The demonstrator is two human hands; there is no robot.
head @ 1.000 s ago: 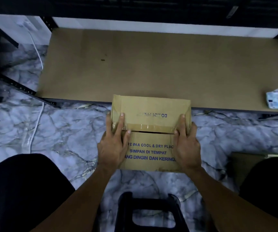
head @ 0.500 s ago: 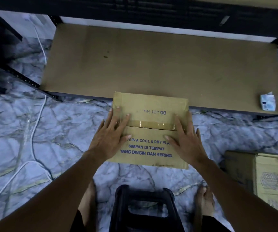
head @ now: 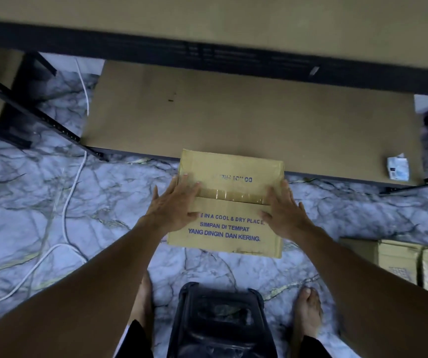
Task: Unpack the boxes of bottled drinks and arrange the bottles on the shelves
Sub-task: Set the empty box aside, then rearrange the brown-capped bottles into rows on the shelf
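Note:
A sealed brown cardboard box with blue print and a strip of clear tape along its top seam stands on the marble floor, against the front edge of the low brown shelf board. My left hand lies flat on the box's left side, fingers spread across the seam. My right hand lies flat on its right side, fingers straight. No bottles show.
A black plastic stool stands between my bare feet. More cardboard boxes sit at the right. A small white carton lies on the shelf's right end. A white cable trails over the floor at left. An upper shelf overhangs.
The view has risen and my legs have straightened. Both hands went from fingers hooked at the seam to lying flat and spread on the box top. The box stays in place.

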